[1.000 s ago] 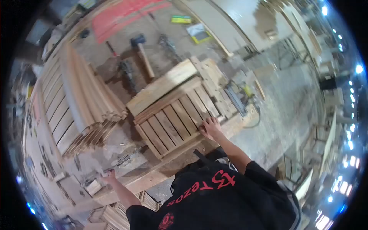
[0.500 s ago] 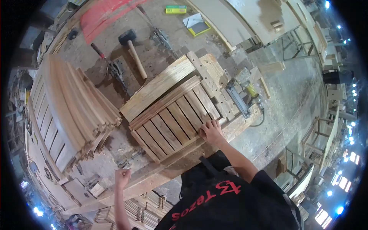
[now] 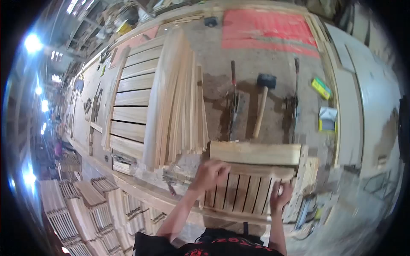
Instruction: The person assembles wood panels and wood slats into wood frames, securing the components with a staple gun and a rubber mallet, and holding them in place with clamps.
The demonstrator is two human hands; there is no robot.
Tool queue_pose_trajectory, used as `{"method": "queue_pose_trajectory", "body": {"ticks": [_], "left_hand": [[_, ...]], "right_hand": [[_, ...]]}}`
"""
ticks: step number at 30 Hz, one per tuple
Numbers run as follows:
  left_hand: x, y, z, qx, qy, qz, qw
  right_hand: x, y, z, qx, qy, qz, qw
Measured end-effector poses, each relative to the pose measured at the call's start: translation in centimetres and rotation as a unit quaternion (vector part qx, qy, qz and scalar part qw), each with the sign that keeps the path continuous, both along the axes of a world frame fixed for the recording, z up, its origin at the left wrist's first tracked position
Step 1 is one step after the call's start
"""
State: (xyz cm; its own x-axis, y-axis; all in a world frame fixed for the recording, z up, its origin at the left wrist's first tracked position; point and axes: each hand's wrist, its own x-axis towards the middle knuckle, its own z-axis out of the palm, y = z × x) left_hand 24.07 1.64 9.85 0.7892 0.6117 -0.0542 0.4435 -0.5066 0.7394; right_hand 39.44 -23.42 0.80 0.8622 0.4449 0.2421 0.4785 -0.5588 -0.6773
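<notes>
A small panel of parallel wooden slats (image 3: 242, 192) lies on the workbench in front of me, with a rail across its far ends. My left hand (image 3: 210, 176) is at the panel's far left corner, its fingers curled in. Over the slats near the right end is my right hand (image 3: 280, 195), fingers bent toward the thumb. Both hands are slightly blurred, and whatever they may hold is hidden. A wide board (image 3: 255, 153) lies just beyond the panel, and a wooden strip with holes (image 3: 302, 161) borders the right side.
A mallet (image 3: 259, 112) lies between two clamp-like tools with dark handles (image 3: 233, 100) (image 3: 295, 102). Left of them stand stacked wooden strips (image 3: 181, 106) beside a larger slatted panel (image 3: 134, 91). A nail gun (image 3: 304, 212) rests at right. More slatted pieces (image 3: 92, 205) are stacked below the bench.
The view has swung to the left. My left hand has come from beside the bench edge to the panel's left corner. My right hand has shifted on the right-hand slats and its fingers have curled.
</notes>
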Motion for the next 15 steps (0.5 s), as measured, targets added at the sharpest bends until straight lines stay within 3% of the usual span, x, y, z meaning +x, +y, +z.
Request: {"method": "queue_pose_trajectory", "body": {"ticks": [1,3,4,6,8,10,11,13,14,15], "left_hand": [[4.0,3.1,-0.6,0.062,-0.065,0.023,0.996],[12.5,10.1,-2.3,0.016,-0.191,0.174,0.966],[16.4,14.6,-4.1,0.057,-0.163,0.239,0.955],[22.9,21.6,-5.1,0.153,-0.166,0.290,0.930],[27.5,27.5,-9.0,0.128,-0.202,0.317,0.918],[30.3,29.7,-9.8,-0.166,-0.195,0.231,0.938],[30.4,29.6,-10.0,-0.310,-0.175,0.184,0.916],[29.0,27.9,-8.0,-0.363,-0.124,0.117,0.916],[28.1,27.4,-7.1,-0.389,-0.103,0.085,0.912],[26.3,26.9,-7.2,-0.433,-0.111,0.041,0.893]], "right_hand": [[4.9,4.2,1.9,0.067,-0.036,0.024,0.997],[14.4,12.2,4.1,0.149,-0.076,0.012,0.986],[19.0,16.6,5.3,0.211,-0.040,0.006,0.977],[27.7,23.6,4.1,0.215,0.010,0.018,0.976],[35.7,29.7,-0.4,0.166,-0.013,0.005,0.986],[38.1,32.6,-1.0,0.063,0.240,0.011,0.969],[38.8,32.5,-1.8,0.123,0.309,0.052,0.942],[38.5,31.0,-2.9,0.239,0.443,0.123,0.855],[37.2,28.1,-2.6,0.290,0.482,0.210,0.800],[36.4,27.4,-3.5,0.283,0.490,0.200,0.800]]}}
